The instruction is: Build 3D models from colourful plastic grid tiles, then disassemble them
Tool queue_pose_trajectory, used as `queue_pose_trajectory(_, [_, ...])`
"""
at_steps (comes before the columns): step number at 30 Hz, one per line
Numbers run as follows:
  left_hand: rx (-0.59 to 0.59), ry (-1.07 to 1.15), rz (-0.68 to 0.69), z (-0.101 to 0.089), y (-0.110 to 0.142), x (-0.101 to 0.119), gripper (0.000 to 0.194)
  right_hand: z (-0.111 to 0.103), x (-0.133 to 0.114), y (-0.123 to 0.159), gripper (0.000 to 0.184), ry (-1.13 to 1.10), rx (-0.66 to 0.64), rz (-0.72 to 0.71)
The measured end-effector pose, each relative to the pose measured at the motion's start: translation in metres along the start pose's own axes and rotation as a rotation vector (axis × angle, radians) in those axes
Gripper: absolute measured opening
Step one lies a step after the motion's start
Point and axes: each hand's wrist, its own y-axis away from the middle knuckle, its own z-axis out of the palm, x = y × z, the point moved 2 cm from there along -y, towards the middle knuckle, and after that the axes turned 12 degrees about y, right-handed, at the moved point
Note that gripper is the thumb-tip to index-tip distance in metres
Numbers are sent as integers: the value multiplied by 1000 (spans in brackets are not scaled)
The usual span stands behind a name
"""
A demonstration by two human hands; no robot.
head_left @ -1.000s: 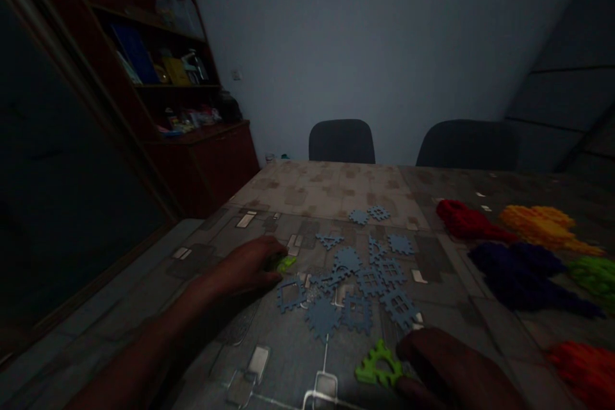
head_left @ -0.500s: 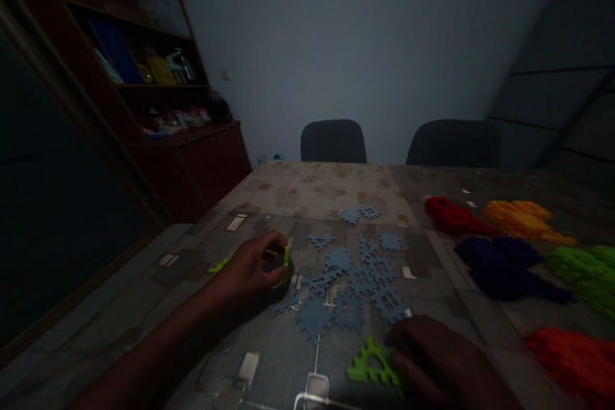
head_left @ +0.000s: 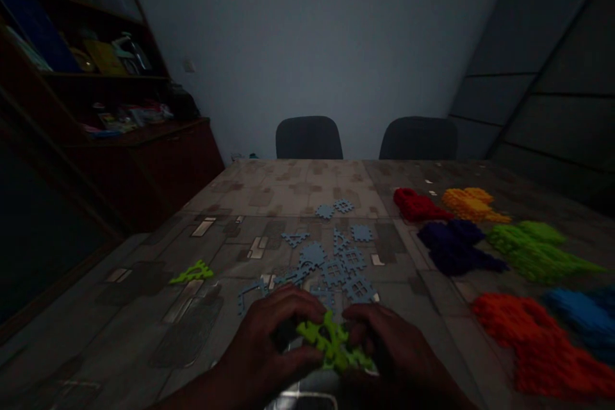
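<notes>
Our left hand (head_left: 283, 339) and right hand (head_left: 394, 339) pinch green toothed pieces (head_left: 334, 339) between them, over the table's (head_left: 298, 186) near edge. Grey pieces (head_left: 312, 255) lie scattered just beyond; another green triangle (head_left: 193, 272) sits toward the left edge. Coloured piles (head_left: 456, 245) line our right. Two chairs (head_left: 308, 138) stand at the far edge, before a plain wall (head_left: 312, 32).
</notes>
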Motion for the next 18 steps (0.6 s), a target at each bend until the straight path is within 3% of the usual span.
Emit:
queue_pose_trajectory(6, [-50,-52,105,11,0,-3,18,-4,-11,-5,40,-5,-58,19])
queue_pose_trajectory(10, [-103,-194,187,1,1,2,35,-8,-3,-6,28,64,-53,-40])
queue_pose_trajectory(12, [-113,-295,183,-17,-2,7,47,-8,3,-5,23,104,-49,-53])
queue_pose_trajectory(15, [-87,-449,130,-63,-10,11,47,-6,11,-3,24,145,-44,-84])
queue_pose_trajectory(18, [112,-648,-28,-123,-19,5,41,0,14,0,26,193,-55,-135])
